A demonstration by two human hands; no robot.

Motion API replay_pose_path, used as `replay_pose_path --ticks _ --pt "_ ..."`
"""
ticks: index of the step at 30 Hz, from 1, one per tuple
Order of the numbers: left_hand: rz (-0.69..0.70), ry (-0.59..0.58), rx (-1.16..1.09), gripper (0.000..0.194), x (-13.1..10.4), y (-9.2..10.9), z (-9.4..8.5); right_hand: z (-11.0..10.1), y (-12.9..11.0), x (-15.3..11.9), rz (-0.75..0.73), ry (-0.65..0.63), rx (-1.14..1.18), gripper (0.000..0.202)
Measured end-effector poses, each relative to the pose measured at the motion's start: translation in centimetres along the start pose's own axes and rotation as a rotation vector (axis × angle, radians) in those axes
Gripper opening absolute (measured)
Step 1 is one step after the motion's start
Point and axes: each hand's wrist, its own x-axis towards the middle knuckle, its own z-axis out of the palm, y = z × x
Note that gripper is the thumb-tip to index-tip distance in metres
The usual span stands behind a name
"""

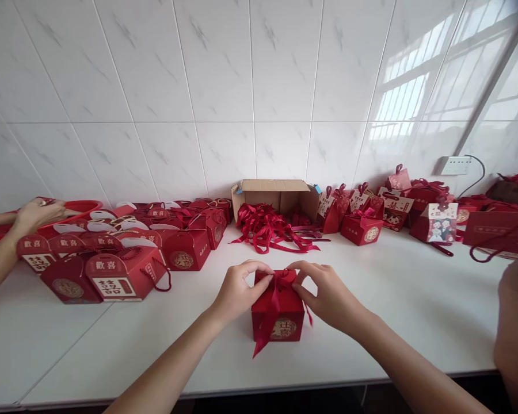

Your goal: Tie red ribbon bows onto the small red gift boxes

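Both my grips pinch the ribbon (273,316) on a red box (259,323) near the front edge of the table (392,328).
My left grip (237,292) presses thumb and forefinger together on the left side of the bow, and my right grip (330,293) closes around its right side; the ribbon's tail hangs over the box front, partly hiding a round gold emblem (287,329) whose lettering I cannot fully read. Toward the left edge, gift boxes (144,273) show 歡喜 on their flaps and a large 囍 on a white label (111,286). By the back edge, loose ribbons (261,224) spill from an open carton (267,199). Toward the back right corner, among the decorated packages (365,227), another pale label (397,203) reads 囍.
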Motion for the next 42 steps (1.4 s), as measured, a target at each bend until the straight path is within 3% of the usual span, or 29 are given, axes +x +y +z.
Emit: replay_pose_path --ticks 3,6,8,11,14,18,24,27,30,37,42 --pt "0.123 0.034 0.073 0.012 0.0 0.0 0.0 -0.7 -0.4 0.0 0.077 -0.043 0.094 0.028" --pt "0.265 0.035 0.131 0.012 0.1 0.1 -0.2 -2.1 -0.8 0.3 0.183 -0.272 0.299 0.037" --pt "0.326 0.023 0.157 0.011 0.2 0.2 -0.4 -2.8 -0.8 0.8 0.186 -0.310 0.277 0.040" --pt "0.370 0.009 0.198 0.010 0.3 0.4 -0.7 -2.7 -0.5 1.7 -0.028 -0.166 0.100 0.039" --pt "0.392 -0.017 0.258 0.009 0.4 0.6 -1.0 -1.6 0.3 2.3 -0.233 -0.151 0.032 0.034" --pt "0.379 -0.038 0.373 0.025 0.6 0.7 -1.5 -0.4 1.3 2.3 -0.340 -0.138 -0.094 0.025" --pt "0.479 -0.118 0.619 0.024 1.3 0.9 -2.6 -0.1 1.9 2.0 -0.515 -0.118 -0.438 0.055" --pt "0.524 -0.168 0.706 0.023 1.7 1.0 -2.9 -0.1 2.0 2.1 -0.574 -0.117 -0.474 0.054" --pt "0.459 -0.250 0.671 0.020 1.9 1.2 -3.1 -0.1 2.1 2.2 -0.612 -0.109 -0.460 0.050" --pt "0.045 -0.519 0.381 0.016 2.4 1.6 -3.4 0.1 2.3 2.5 -0.675 -0.049 -0.433 0.046" --pt "-0.020 -0.668 0.332 0.010 3.4 2.0 -3.3 0.3 2.5 2.7 -0.708 -0.019 -0.401 0.051"
